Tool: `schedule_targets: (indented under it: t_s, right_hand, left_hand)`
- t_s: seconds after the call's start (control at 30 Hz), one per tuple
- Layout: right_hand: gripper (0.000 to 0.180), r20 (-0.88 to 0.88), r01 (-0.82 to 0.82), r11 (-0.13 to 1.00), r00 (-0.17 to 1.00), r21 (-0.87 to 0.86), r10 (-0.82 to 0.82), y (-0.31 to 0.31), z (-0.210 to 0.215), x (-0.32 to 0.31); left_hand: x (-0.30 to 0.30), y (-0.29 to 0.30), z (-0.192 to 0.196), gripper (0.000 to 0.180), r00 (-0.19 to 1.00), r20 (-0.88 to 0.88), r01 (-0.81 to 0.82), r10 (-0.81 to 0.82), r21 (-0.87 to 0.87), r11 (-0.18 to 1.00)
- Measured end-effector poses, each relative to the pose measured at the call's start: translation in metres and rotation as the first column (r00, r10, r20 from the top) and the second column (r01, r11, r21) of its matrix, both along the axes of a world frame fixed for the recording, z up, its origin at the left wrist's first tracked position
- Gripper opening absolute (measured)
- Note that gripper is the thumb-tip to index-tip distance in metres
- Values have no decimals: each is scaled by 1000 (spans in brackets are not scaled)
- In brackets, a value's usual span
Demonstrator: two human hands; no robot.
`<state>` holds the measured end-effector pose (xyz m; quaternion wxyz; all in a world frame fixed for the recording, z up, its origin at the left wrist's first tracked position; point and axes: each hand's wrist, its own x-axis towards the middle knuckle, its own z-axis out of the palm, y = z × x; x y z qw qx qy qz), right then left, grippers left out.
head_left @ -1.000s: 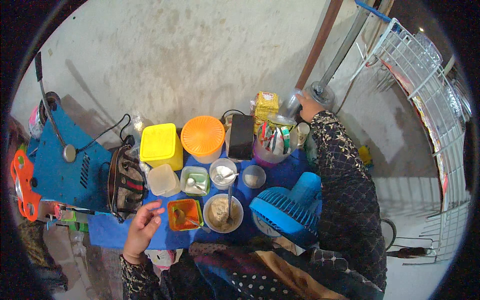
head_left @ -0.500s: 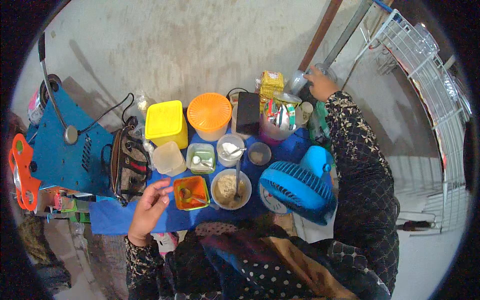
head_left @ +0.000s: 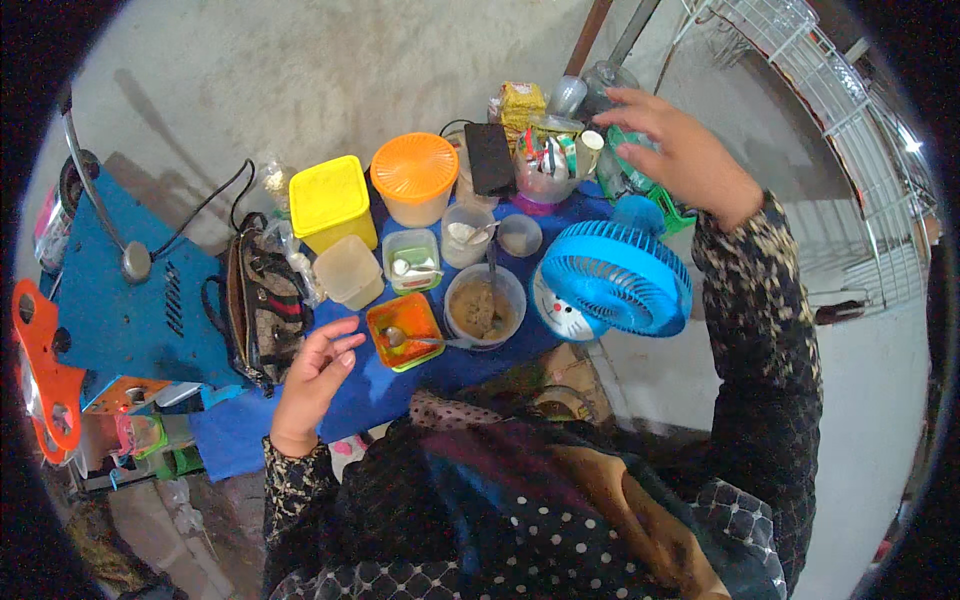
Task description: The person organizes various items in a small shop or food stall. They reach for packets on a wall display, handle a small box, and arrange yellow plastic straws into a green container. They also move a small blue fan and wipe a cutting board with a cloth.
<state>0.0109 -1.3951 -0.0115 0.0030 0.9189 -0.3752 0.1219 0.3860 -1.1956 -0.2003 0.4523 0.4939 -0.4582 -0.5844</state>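
Observation:
My left hand [head_left: 313, 388] hovers at the left of the orange square tub [head_left: 418, 318], fingers apart and nothing in them. A spoon lies in that tub with a reddish-orange content. Just right of it stands a round tub of beige paste [head_left: 470, 300] with a dark-handled spoon in it. My right hand [head_left: 690, 155] is raised at the back right, thumb and fingers spread, with nothing visible in it. Closest to its fingertips are a large clear jar [head_left: 605, 85], a clear plastic cup [head_left: 567, 97] and a green plastic bag [head_left: 622, 165].
A blue fan [head_left: 620, 275] stands at the table's right. Behind are a yellow-lidded box [head_left: 330, 195], an orange-lidded tub [head_left: 415, 170], a black phone [head_left: 489, 158] and a tub of sachets [head_left: 543, 170]. A brown handbag [head_left: 268, 305] lies left; a white wire rack [head_left: 830, 130] stands right.
My right hand has drawn back toward me from the clear plastic ware, its fingers now spread. My left hand stays beside the orange tub. The whole view has shifted and tilted.

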Motion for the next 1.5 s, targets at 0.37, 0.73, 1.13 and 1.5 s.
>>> schedule_targets:
  t_s: [0.37,0.73,1.13,1.5]
  right_hand:
    - [29,351,-67,794,917,605,-190,151,-118,41]
    - [33,307,159,781,858,605,-412,195,-241,48]
    - [32,346,178,788,826,590,-445,208,-243,33]
    - [29,298,227,371,299,900,-907,201,-310,-44]
  left_hand:
    - [10,14,-4,36,987,-45,156,-156,-3,988]
    - [25,22,-39,43,991,101,78,-83,56,995]
    - [-14,-9,-90,78,990,-94,136,-108,382,914]
    - [-31,-14,-46,73,995,101,-33,26,65,997]
